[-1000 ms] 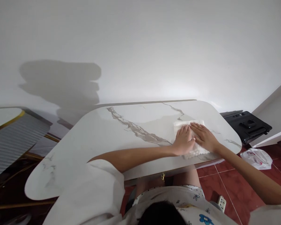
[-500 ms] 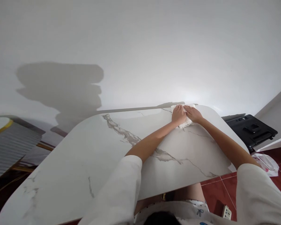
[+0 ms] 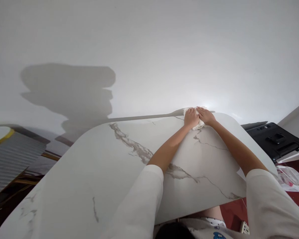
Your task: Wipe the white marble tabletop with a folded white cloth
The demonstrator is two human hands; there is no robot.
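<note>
A white cloth (image 3: 198, 125) lies bunched at the far edge of a white marble-patterned table (image 3: 72, 172), against the wall. Flat on the cloth's left part rests my left hand (image 3: 191, 118), fingers stretched toward the wall. My right hand (image 3: 205, 116) presses on its right part, fingers extended up and to the left, touching or nearly touching the left hand. Neither hand is wrapped round the cloth. Both palms are hidden, and the cloth shows between and below the hands.
A white wall (image 3: 149, 59) stands directly behind the table. To the right are a black case (image 3: 276, 139) and a clear plastic bag (image 3: 291, 178) on red floor tiles. A ribbed grey piece with a gold rim (image 3: 13, 156) stands at left. A power strip (image 3: 244, 228) lies below.
Both hands have pushed the cloth slightly farther away, to the wall side of the table, and its far edge now meets the wall. The view has shifted a little.
</note>
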